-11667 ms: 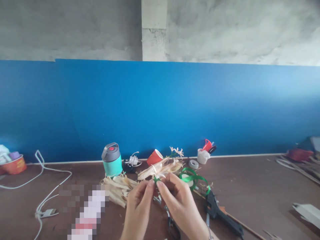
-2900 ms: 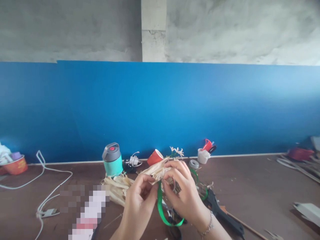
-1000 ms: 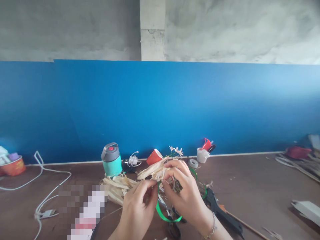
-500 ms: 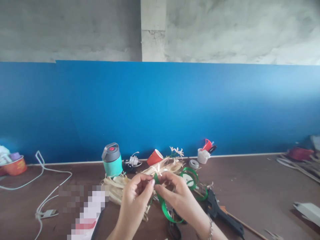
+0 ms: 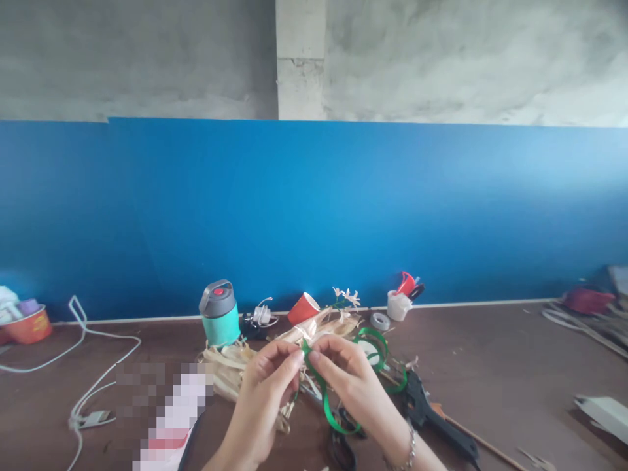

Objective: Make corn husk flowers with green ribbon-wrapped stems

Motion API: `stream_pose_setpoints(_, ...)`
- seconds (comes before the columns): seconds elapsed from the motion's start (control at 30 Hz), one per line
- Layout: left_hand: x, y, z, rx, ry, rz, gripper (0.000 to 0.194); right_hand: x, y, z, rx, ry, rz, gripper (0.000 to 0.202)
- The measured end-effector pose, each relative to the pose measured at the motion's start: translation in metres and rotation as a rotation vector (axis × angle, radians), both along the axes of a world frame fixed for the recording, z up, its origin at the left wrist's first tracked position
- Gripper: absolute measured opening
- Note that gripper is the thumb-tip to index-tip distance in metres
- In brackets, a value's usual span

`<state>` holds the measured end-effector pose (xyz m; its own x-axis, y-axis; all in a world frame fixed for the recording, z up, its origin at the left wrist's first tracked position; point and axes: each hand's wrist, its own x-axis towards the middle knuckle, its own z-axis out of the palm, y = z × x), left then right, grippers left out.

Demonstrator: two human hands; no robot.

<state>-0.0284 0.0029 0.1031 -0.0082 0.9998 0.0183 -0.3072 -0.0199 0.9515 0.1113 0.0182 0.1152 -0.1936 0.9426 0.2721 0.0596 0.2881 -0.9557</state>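
Note:
A green ribbon [image 5: 326, 400] is pinched between both hands, its free length curling down toward the table. My left hand [image 5: 267, 386] has thumb and index finger closed on the ribbon's upper end, beside a small white bit. My right hand [image 5: 348, 376] grips the same ribbon just to the right, thumb against the fingers. Behind the hands lie pale dried husks [image 5: 223, 369] and white flowers [image 5: 346, 296]. A spool of green ribbon [image 5: 370, 350] rests right of them. Under the ribbon, black-handled scissors [image 5: 342, 450] are partly hidden.
A turquoise flask [image 5: 220, 315], an orange cup [image 5: 303, 309], a tape roll [image 5: 379, 320] and a white pen cup [image 5: 399, 305] stand along the blue partition [image 5: 314, 209]. A black glue gun [image 5: 436, 418] lies right; white cables [image 5: 91, 392] lie left.
The right thumb and fingers have shifted slightly up and closer along the ribbon. The ribbon's hanging loop has swung a little right and looks narrower.

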Motion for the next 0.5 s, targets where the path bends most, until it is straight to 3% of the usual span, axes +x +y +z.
stream_pose_setpoints(0.17, -0.0010, -0.0006, 0.0038, -0.025, -0.080, -0.065, 0.022, -0.0005, -0.0003, -0.0019, -0.009, 0.109, -0.014, 0.023)
stream_pose_setpoints(0.5, -0.0028, -0.0002, 0.0077, -0.089, -0.306, -0.259, 0.025, -0.0006, -0.0008, 0.0063, -0.197, 0.370, 0.159, 0.023)
